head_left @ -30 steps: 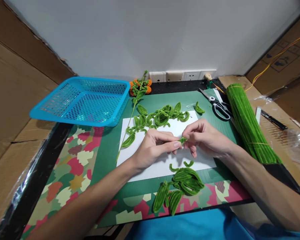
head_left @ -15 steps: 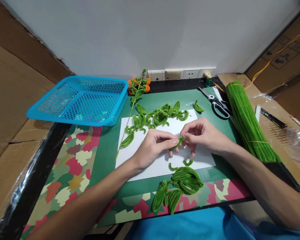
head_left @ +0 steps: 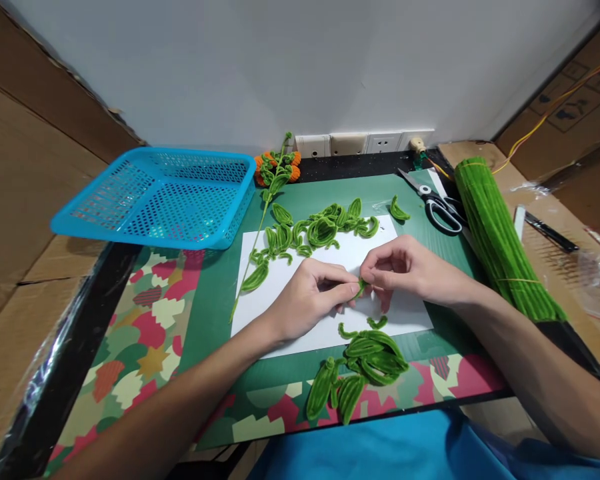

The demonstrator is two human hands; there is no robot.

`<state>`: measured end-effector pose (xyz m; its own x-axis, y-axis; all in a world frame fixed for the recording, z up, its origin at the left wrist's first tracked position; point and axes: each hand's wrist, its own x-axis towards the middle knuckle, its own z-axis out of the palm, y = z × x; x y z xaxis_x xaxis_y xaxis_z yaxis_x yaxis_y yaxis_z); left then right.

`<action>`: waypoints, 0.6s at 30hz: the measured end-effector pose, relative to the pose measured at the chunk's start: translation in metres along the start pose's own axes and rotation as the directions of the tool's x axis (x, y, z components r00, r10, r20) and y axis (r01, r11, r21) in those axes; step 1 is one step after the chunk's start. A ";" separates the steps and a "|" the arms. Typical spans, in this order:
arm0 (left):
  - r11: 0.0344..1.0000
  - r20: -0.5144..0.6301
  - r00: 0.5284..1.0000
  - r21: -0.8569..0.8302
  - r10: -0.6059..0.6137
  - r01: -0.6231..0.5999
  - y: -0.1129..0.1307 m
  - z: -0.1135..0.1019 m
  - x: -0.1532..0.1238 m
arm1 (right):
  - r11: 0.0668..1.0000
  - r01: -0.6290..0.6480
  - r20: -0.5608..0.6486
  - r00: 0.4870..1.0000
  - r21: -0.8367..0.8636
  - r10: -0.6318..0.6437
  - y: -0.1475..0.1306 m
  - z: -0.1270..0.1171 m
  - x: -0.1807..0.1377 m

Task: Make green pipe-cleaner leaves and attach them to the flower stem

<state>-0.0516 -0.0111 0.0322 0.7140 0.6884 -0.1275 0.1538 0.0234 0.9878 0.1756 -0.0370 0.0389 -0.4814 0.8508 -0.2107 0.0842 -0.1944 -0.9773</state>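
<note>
Over the white paper (head_left: 300,333), my left hand (head_left: 313,297) is closed around a small green pipe-cleaner leaf (head_left: 362,287), most of which its fingers hide. My right hand (head_left: 400,270) pinches the leaf's other end, fingertips almost meeting those of the left. Just below them lies a pile of fuzzy green leaves (head_left: 377,357), with short curled pieces beside it. Beyond my hands, a row of more green leaves and curls (head_left: 323,230) spreads over the paper's upper part. A long green stem with leaves (head_left: 265,213) crosses the paper's left edge.
A blue plastic basket (head_left: 225,237) stands at the left back, near orange flowers (head_left: 294,173). On the right are scissors (head_left: 443,213) and a thick bundle of green pipe cleaners (head_left: 500,240). A black pen-like tool (head_left: 550,232) lies farther right. Wall sockets (head_left: 383,143) line the back.
My left fingers have shifted forward over the leaf, so less of it shows between my hands. My right hand keeps its pinch with little movement. The view has shifted slightly.
</note>
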 end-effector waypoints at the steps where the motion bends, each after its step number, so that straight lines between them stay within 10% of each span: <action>1: 1.000 -0.010 1.000 0.008 0.013 -0.013 0.001 0.000 0.000 | 1.000 0.005 -0.008 1.000 -0.004 -0.006 0.000 0.000 0.000; 18: 0.990 -0.088 0.986 -0.014 0.140 -0.142 -0.011 -0.005 0.001 | 0.982 0.066 -0.104 0.993 0.178 -0.048 0.006 0.003 0.003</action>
<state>-0.0562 -0.0071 0.0219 0.6656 0.7460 0.0209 0.0414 -0.0649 0.9970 0.1720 -0.0371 0.0321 -0.3917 0.9053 -0.1645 -0.1050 -0.2215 -0.9695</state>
